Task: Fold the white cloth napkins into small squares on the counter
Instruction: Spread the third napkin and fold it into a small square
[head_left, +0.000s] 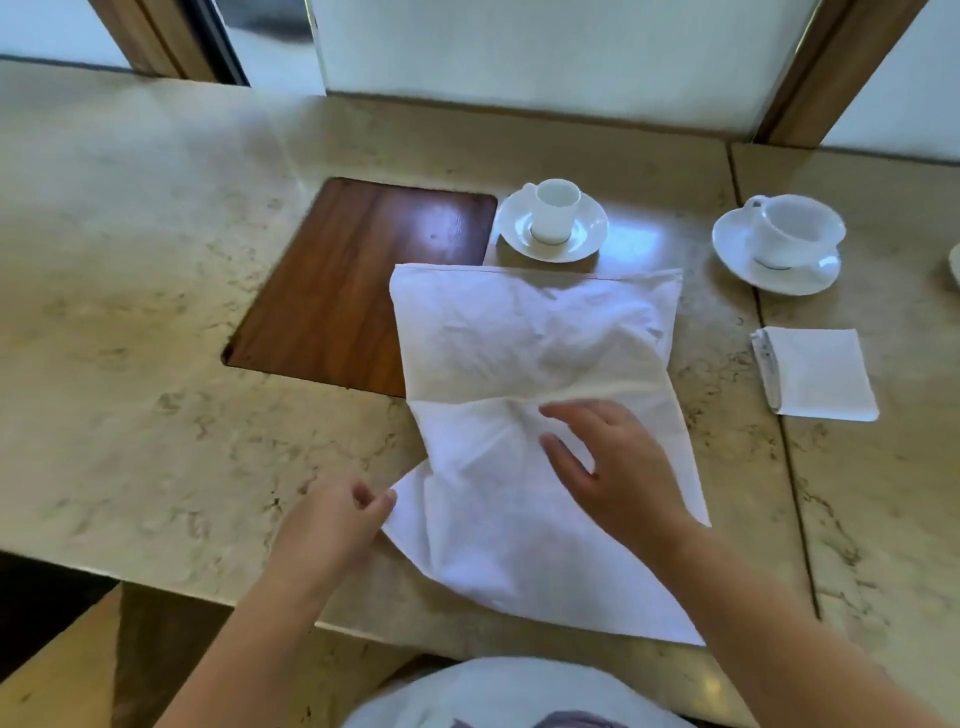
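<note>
A large white cloth napkin lies spread and wrinkled on the beige marble counter, its near end hanging toward the counter's front edge. My left hand pinches the napkin's near left corner between thumb and fingers. My right hand rests palm down on the middle of the cloth, fingers spread and pressing it flat. A second white napkin, folded into a small square, lies on the counter to the right.
A dark wooden inset panel sits left of the cloth, partly covered by it. A small white cup on a saucer stands just beyond the napkin. A larger cup and saucer is at the right.
</note>
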